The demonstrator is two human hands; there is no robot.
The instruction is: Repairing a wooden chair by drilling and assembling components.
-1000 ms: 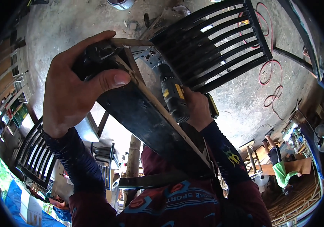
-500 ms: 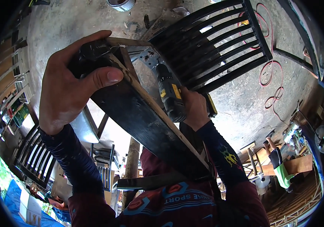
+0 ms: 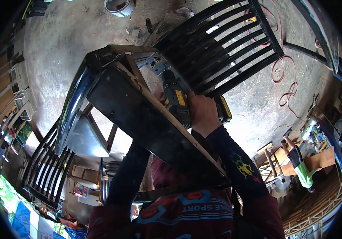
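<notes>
My right hand is closed on a black-and-yellow cordless drill, whose nose points up at a perforated metal plate inside a black wooden furniture frame with bare wood edges. Whether the bit touches the plate, I cannot make out. Mostly hidden under the frame is my left hand: a little skin shows left of the drill, and its fingers are too obscured to read.
A black slatted chair lies behind the frame, another at lower left. A pale bucket and red hose are on the concrete floor. A person in green is at the right near a brown board.
My left hand has left the frame's top corner and moved underneath, toward the drill. The frame's corner sits slightly lower. My right hand still holds the drill, now slightly further left.
</notes>
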